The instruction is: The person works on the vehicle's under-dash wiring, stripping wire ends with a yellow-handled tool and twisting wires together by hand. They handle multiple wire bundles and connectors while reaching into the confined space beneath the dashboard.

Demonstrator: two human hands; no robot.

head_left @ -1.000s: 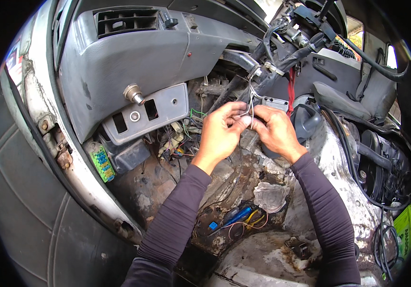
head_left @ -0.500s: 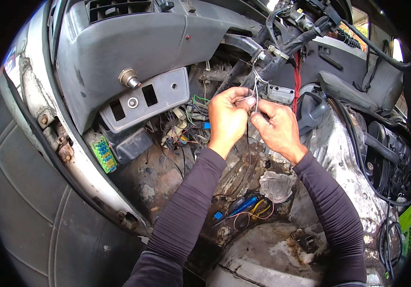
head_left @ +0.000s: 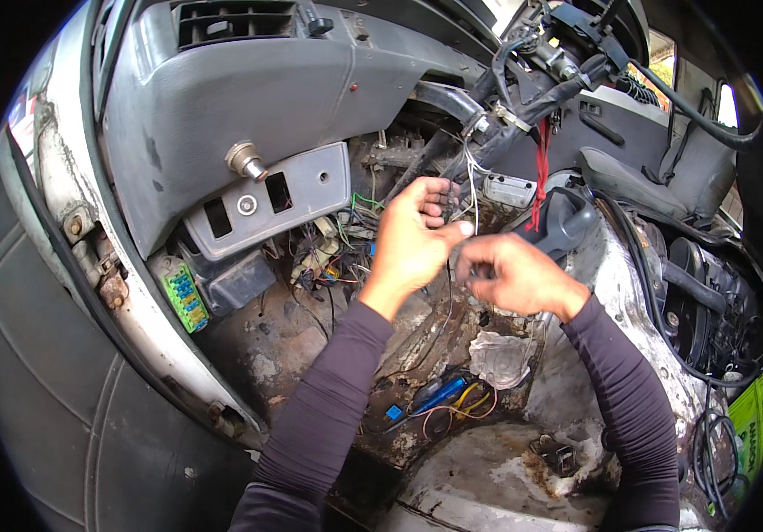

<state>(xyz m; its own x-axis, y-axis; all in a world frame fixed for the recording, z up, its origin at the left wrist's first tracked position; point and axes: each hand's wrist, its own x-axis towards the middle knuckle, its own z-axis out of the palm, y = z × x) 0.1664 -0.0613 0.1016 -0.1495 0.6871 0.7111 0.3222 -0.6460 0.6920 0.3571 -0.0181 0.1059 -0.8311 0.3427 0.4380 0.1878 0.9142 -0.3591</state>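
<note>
Under the dashboard, my left hand [head_left: 412,239] is closed on a thin black wire, its fingers curled and thumb pointing right. The black wire [head_left: 449,306] hangs below that hand toward the floor. Thin white wires [head_left: 473,173] come down from the steering column [head_left: 510,115] and pass just right of the left fingers. My right hand [head_left: 523,277] is lower and to the right, apart from the left. Its fingers are bent and smeared by motion, so whether they grip anything cannot be made out.
Tangled wiring [head_left: 319,257] lies left of my hands, beside a green fuse box [head_left: 184,297]. A blue screwdriver [head_left: 442,396], yellow-handled pliers [head_left: 468,403] and a blue relay-like block [head_left: 394,413] rest on the rusty floor. Red wires [head_left: 542,168] hang on the right.
My hands were together on the white wires and have come apart. The right hand has moved down; the left has shifted slightly left and down, its fingers a little looser.
</note>
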